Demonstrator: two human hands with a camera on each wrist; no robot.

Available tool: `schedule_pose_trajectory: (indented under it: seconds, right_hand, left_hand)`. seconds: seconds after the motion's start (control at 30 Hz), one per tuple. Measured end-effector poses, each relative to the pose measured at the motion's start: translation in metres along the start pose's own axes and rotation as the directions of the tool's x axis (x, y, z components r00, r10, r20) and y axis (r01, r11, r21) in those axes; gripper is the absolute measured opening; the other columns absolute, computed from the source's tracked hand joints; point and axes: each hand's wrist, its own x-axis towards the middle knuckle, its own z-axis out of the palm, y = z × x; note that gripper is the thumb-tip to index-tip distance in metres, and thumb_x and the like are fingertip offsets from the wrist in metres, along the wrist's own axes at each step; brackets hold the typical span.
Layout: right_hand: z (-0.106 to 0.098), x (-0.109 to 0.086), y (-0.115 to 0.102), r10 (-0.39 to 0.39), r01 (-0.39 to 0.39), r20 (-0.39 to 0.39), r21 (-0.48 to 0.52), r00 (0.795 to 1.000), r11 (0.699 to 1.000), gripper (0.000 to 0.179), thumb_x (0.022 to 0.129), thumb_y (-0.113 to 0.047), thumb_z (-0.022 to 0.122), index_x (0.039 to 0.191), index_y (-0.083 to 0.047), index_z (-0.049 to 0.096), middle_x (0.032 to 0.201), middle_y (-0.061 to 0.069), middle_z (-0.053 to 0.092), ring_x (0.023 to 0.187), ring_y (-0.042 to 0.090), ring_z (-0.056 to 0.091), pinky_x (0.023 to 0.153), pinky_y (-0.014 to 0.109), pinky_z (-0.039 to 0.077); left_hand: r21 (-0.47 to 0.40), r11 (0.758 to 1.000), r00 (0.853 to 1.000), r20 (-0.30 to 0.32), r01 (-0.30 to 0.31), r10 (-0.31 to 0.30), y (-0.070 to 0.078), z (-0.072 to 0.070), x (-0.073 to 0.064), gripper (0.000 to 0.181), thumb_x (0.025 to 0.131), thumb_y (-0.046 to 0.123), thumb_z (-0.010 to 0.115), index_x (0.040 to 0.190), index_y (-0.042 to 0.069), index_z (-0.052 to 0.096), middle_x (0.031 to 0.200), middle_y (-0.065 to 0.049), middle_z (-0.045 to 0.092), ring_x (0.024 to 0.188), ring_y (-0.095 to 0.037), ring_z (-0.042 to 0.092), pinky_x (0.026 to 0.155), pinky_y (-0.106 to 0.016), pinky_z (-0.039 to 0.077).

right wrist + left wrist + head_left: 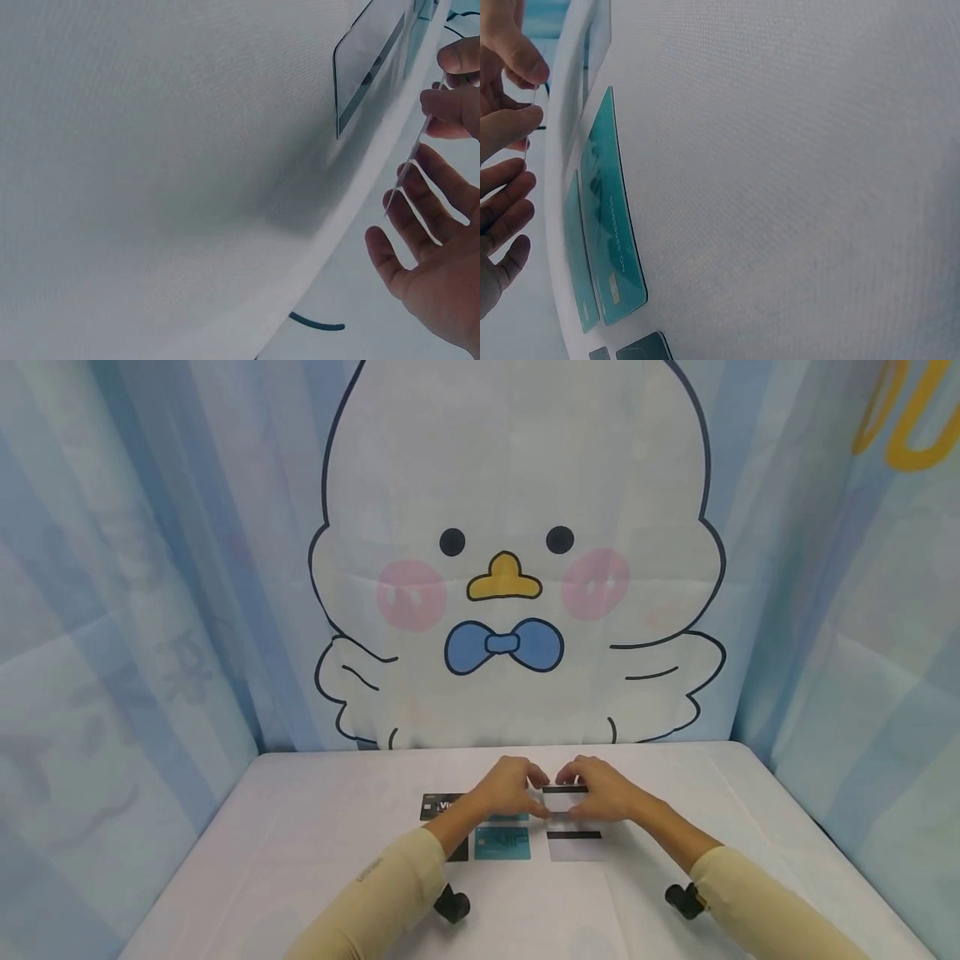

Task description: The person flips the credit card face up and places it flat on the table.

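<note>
Just above the table, a pale card (565,801) with a dark stripe along its top edge is held between both hands. The left hand (507,787) pinches its left side with thumb and fingertips. Across from it, the right hand (600,789) grips the right side, thumb toward the near edge and fingers toward the far one. From the right wrist the card (411,159) appears nearly edge-on between thumb and fingers. A similar striped card (576,847) lies flat on the table below the hands.
Left of the striped card lie teal cards (502,843), one partly hidden by the left hand. Farther left are black cards (433,807), partly covered by the left forearm. The white table (330,793) ends at a curtain with a cartoon bird (517,468). Black devices (453,905) hang at both wrists.
</note>
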Motion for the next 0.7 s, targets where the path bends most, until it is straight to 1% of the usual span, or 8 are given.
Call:
schedule_pose_trajectory:
  seconds: [0.27,0.47,0.6,0.7]
  right_hand:
    - [0.0036,0.0014,-0.0036,-0.002,0.002,-0.015,0.002,1.000,1.000,0.048,0.078,-0.026,0.090,0.120,-0.014,0.072,0.109,-0.001,0.066,0.104,0.019,0.057,0.095,0.046,0.055]
    - [0.0053,0.0023,-0.0027,-0.011,0.010,-0.033,-0.005,0.999,1.000,0.047,0.077,-0.029,0.090,0.118,-0.013,0.072,0.106,-0.001,0.066,0.101,0.019,0.057,0.092,0.044,0.054]
    - [0.0063,0.0034,-0.0017,0.007,-0.007,-0.036,0.005,0.999,1.000,0.047,0.078,-0.030,0.090,0.119,-0.014,0.072,0.106,-0.002,0.066,0.100,0.017,0.057,0.091,0.042,0.055]
    - [0.0059,0.0035,-0.0012,0.023,-0.022,-0.040,0.034,0.999,0.999,0.047,0.079,-0.029,0.089,0.119,-0.014,0.071,0.107,-0.002,0.066,0.099,0.018,0.058,0.091,0.041,0.055]
  left_hand:
    - [-0.035,0.999,0.999,-0.001,0.034,-0.034,0.0014,0.0016,-0.0012,0.050,0.078,0.036,0.092,0.121,0.016,0.077,0.109,0.004,0.075,0.094,-0.011,0.061,0.082,-0.026,0.055]
    - [-0.030,0.999,0.999,-0.024,0.034,-0.034,-0.0022,0.0038,-0.0011,0.051,0.077,0.039,0.092,0.120,0.016,0.077,0.106,0.005,0.076,0.091,-0.010,0.061,0.075,-0.024,0.053]
    - [-0.047,0.998,0.999,-0.028,0.044,-0.046,-0.0030,0.0037,-0.0016,0.052,0.077,0.040,0.092,0.121,0.018,0.077,0.107,0.005,0.075,0.091,-0.010,0.061,0.076,-0.025,0.054]
    - [-0.061,0.996,0.998,-0.032,0.060,-0.062,-0.0036,0.0028,-0.0026,0.052,0.078,0.041,0.091,0.123,0.019,0.075,0.108,0.005,0.075,0.092,-0.011,0.062,0.077,-0.026,0.054]
